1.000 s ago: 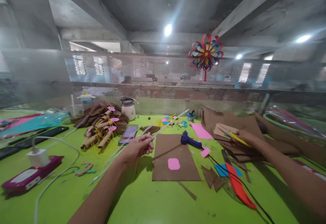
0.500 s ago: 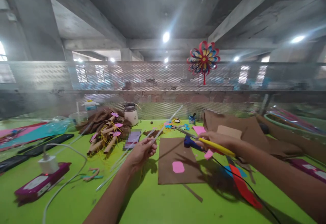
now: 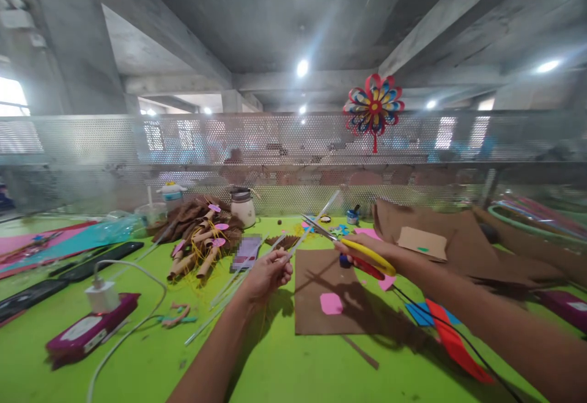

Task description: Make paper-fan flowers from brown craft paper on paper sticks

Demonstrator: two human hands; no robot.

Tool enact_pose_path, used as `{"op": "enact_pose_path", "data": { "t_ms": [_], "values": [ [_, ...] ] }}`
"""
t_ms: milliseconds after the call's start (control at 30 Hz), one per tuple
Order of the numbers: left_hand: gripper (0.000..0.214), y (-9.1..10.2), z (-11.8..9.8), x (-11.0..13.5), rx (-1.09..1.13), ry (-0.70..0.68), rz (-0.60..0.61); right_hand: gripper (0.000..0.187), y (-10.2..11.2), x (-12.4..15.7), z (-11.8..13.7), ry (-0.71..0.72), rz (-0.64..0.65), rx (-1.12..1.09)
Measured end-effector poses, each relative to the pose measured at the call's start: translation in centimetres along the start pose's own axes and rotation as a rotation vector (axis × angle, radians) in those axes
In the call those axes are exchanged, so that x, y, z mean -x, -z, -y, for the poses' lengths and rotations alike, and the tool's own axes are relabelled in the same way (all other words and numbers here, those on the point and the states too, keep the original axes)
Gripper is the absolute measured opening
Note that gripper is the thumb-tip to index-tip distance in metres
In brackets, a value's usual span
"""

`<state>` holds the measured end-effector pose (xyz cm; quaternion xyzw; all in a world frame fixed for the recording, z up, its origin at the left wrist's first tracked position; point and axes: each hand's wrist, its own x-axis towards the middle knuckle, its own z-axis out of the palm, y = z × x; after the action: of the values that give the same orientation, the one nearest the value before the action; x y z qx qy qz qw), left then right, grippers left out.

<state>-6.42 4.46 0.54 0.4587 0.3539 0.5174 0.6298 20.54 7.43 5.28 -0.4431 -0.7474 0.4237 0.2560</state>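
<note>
My left hand [image 3: 270,271] is closed in a pinch on a long clear glue stick [image 3: 323,214], which slants up to the right. My right hand [image 3: 360,249] grips scissors [image 3: 367,255] with yellow and red handles. Their metal blades point up and left, crossing the stick in view; whether they touch it I cannot tell. Below the hands lies a brown paper square [image 3: 316,284] with a pink paper piece [image 3: 331,304] on it. A blue object [image 3: 345,260] shows under my right hand, mostly hidden. A black cord runs from there to the lower right.
Left are a pile of brown paper rolls [image 3: 208,262], a purple power strip [image 3: 92,332] with a white cable, and more clear sticks [image 3: 206,323]. A jar [image 3: 243,210] stands behind. Brown paper sheets [image 3: 463,238] and a red strip [image 3: 452,342] lie right. A perforated screen [image 3: 293,177] closes the back.
The scissors have turned in my right hand: the red handle shows now and the blades sit nearer the glue stick. My left hand keeps its pinch. The whole view has shifted slightly.
</note>
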Motion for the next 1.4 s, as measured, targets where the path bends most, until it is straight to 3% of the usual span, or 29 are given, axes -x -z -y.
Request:
{"op": "enact_pose_path", "data": {
  "t_ms": [200,533,900,1200,1400],
  "values": [
    [0.031,-0.1,-0.5,0.2,-0.023,0.004,0.022,0.037,1.0,0.2,0.0,0.011,-0.068,0.176],
    [0.029,-0.3,-0.4,0.5,-0.032,-0.001,0.050,0.038,-0.1,1.1,1.6,-0.029,-0.025,0.111],
    [0.034,-0.1,-0.1,0.0,-0.038,0.006,0.011,0.035,-0.8,-2.1,-3.2,0.025,0.020,0.075],
    [0.033,0.0,0.0,0.0,-0.040,0.003,0.019,0.028,-0.8,-1.3,-1.2,0.018,0.002,0.031],
    [0.037,-0.4,-0.3,0.2,-0.051,0.026,0.012,0.026,-0.7,-1.6,-1.6,0.033,-0.029,0.090]
  ]
}}
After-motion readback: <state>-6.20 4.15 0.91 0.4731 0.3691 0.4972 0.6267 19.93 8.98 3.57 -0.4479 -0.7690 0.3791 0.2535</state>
